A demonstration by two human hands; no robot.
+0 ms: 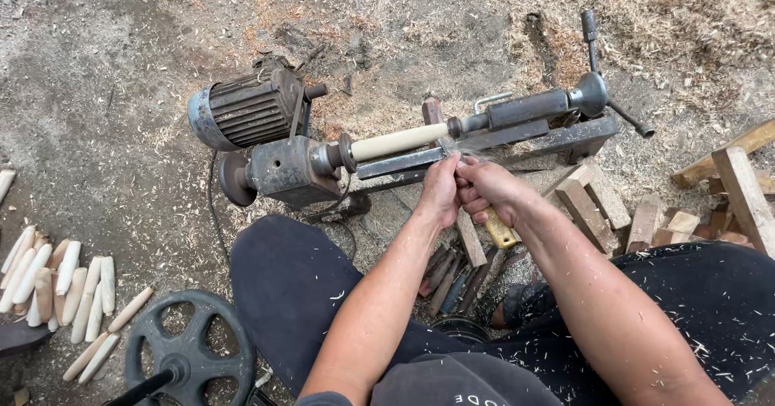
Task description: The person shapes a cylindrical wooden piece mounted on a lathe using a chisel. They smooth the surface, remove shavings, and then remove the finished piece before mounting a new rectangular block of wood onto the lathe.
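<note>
A small metal lathe [500, 140] sits on the ground with a pale wooden rod [400, 141] clamped between its spindle and tailstock. My left hand [440, 190] and my right hand [494, 190] are together at the lathe's rail, both closed on a turning chisel with a yellow handle [500, 232]. Its blade tip meets the right end of the rod, where fine shavings fly off. A grey electric motor [242, 111] stands behind the headstock [286, 168].
Several finished pale wooden pegs [60, 289] lie at the left. A black spoked wheel [190, 357] is near my left knee. More chisels [452, 281] lie between my legs. Wood blocks [613, 208] and planks [743, 188] are at the right. Sawdust covers the ground.
</note>
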